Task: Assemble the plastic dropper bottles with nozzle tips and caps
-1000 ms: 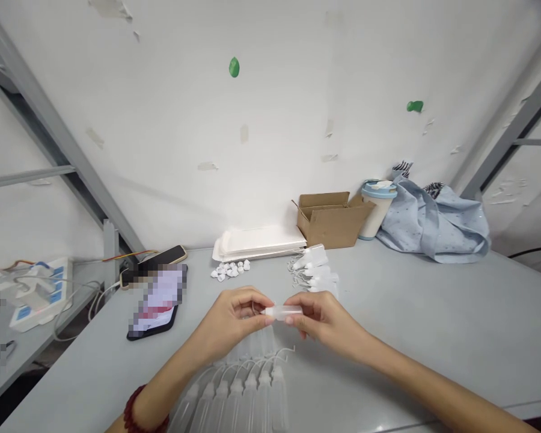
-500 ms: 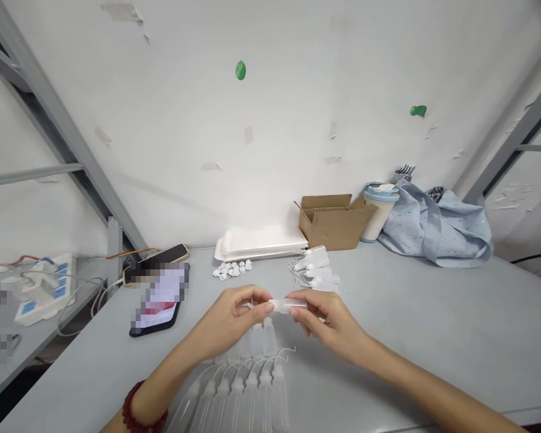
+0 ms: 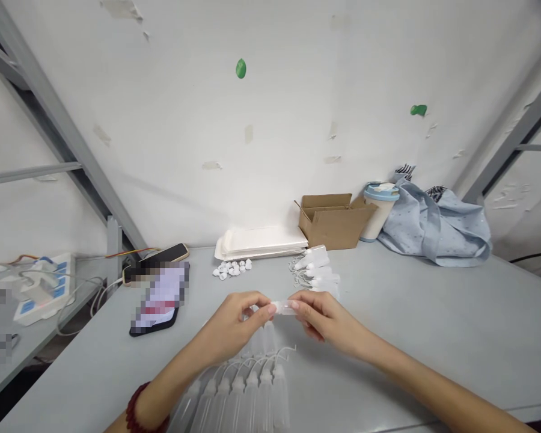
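Observation:
A small translucent squeeze bottle [image 3: 285,307] lies sideways between my hands above the table. My left hand [image 3: 234,322] pinches its white neck end; the fingertips hide whether a cap sits there. Around the bottle's body, the fingers of my right hand [image 3: 331,322] are closed. Below them, several similar bottles [image 3: 237,400] with white bent tubes lie in a row, partly under my left forearm. More bottles [image 3: 318,270] with thin tubes lie beyond my right hand. Small white caps [image 3: 232,269] are heaped past my left hand.
White flat boxes [image 3: 264,242] are stacked against the wall beside an open cardboard box [image 3: 331,228]. A cup [image 3: 379,213] and a light blue bag [image 3: 437,228] stand right of it. Two phones [image 3: 160,300] and a power strip [image 3: 49,291] are at left.
My right hand's fingers have shifted along the bottle body and cover more of its end. The left hand keeps its pinch on the neck end, nearly in place.

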`<action>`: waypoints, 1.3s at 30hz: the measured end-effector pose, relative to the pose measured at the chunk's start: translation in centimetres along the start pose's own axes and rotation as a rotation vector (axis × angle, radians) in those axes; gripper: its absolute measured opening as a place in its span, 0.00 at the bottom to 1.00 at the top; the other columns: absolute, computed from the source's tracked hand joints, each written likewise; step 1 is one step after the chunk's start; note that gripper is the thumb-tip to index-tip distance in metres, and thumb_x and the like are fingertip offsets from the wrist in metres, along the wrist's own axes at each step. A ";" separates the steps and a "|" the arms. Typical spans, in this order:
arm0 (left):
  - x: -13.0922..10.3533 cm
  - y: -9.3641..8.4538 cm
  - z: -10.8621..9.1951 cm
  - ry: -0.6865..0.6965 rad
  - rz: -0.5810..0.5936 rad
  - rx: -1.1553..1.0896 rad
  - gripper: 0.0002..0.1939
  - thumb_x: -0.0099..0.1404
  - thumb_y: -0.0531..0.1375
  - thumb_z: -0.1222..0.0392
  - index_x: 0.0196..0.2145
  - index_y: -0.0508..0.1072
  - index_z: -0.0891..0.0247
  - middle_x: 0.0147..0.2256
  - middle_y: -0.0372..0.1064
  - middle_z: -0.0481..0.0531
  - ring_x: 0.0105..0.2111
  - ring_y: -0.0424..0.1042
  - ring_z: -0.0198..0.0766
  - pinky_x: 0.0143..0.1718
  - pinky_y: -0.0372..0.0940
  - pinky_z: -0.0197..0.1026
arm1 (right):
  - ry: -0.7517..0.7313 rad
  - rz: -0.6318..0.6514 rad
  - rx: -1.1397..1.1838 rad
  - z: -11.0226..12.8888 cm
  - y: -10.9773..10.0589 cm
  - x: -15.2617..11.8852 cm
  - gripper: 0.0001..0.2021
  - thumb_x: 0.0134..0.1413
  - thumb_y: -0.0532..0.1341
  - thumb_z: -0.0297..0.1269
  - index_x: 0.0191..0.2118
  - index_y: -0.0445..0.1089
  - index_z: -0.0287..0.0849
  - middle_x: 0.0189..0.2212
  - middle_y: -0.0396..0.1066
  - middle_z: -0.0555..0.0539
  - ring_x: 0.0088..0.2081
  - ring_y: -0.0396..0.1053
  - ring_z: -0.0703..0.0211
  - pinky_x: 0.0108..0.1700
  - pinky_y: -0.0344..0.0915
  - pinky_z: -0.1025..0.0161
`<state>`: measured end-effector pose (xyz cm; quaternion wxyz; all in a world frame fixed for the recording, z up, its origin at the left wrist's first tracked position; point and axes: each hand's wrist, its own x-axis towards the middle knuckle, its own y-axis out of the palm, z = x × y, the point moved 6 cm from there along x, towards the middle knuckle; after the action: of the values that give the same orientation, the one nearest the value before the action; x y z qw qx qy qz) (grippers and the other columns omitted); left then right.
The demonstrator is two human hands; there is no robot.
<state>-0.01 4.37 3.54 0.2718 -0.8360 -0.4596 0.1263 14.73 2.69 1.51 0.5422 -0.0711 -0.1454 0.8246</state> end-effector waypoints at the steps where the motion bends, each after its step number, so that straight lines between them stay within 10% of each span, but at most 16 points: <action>1: 0.0 0.1 0.1 -0.023 0.038 -0.032 0.17 0.66 0.52 0.50 0.31 0.73 0.63 0.29 0.71 0.49 0.30 0.67 0.37 0.30 0.60 0.36 | -0.059 -0.024 -0.090 0.4 0.0 -0.1 0.18 0.62 0.50 0.49 0.30 0.64 0.40 0.18 0.52 0.56 0.19 0.53 0.67 0.22 0.51 0.68; 6: 0.0 0.8 0.5 -0.047 0.180 -0.160 0.18 0.65 0.53 0.50 0.28 0.73 0.65 0.27 0.72 0.50 0.29 0.68 0.36 0.34 0.62 0.36 | -0.262 -0.049 -0.319 1.8 0.3 -0.7 0.16 0.65 0.47 0.41 0.36 0.67 0.38 0.26 0.64 0.50 0.28 0.60 0.63 0.33 0.56 0.65; 16: -0.1 0.5 -0.3 0.076 -0.016 0.068 0.12 0.62 0.56 0.55 0.28 0.72 0.65 0.25 0.67 0.48 0.27 0.64 0.34 0.26 0.56 0.34 | -0.005 -0.009 0.035 -0.3 0.7 0.0 0.24 0.61 0.47 0.57 0.21 0.51 0.44 0.15 0.49 0.58 0.18 0.48 0.68 0.22 0.49 0.68; 24: 0.0 1.0 0.0 -0.007 0.175 -0.201 0.19 0.66 0.52 0.51 0.25 0.72 0.66 0.25 0.71 0.49 0.28 0.68 0.35 0.33 0.62 0.35 | -0.334 -0.093 -0.296 1.8 0.2 -0.6 0.15 0.66 0.46 0.40 0.38 0.67 0.39 0.30 0.69 0.47 0.30 0.65 0.62 0.33 0.60 0.66; 31: 0.1 1.7 0.3 -0.022 0.249 -0.332 0.21 0.66 0.53 0.49 0.25 0.72 0.68 0.22 0.68 0.49 0.23 0.65 0.33 0.28 0.61 0.35 | -0.616 -0.169 -0.549 2.1 0.7 -1.5 0.16 0.66 0.47 0.41 0.41 0.66 0.36 0.28 0.68 0.43 0.28 0.64 0.59 0.30 0.59 0.64; 39: -0.5 1.8 -1.0 0.108 0.109 0.029 0.17 0.66 0.53 0.56 0.24 0.73 0.67 0.20 0.58 0.44 0.23 0.57 0.30 0.24 0.50 0.33 | -0.108 -0.028 0.006 0.6 0.7 -0.5 0.22 0.61 0.51 0.51 0.25 0.63 0.39 0.18 0.59 0.53 0.22 0.54 0.66 0.26 0.52 0.67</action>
<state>1.42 2.83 3.36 0.3012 -0.8613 -0.3961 0.1023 14.16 1.91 1.81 0.5453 -0.0227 -0.1728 0.8199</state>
